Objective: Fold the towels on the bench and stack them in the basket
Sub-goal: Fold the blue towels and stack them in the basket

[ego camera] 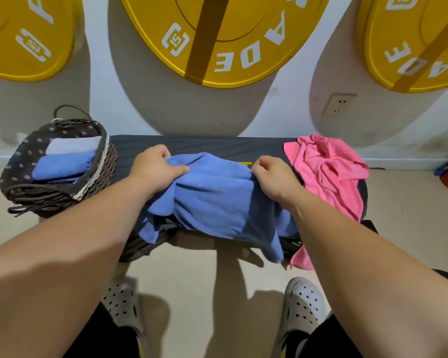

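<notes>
The counter (217,144) runs left to right before me. The blue towel (212,197) lies crumpled across it, long axis sideways. My left hand (154,169) and right hand (274,177) each pinch its far edge; the basket (98,171) sits nearer my left.

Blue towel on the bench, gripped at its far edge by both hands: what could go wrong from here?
1. The blue terry towel hangs over the near edge of the dark padded bench; if the left hand or right hand loosens, it may slide to the floor.
2. The crumpled pink towel lies beside the right hand and also overhangs; spreading the blue one could drag it off.
</notes>
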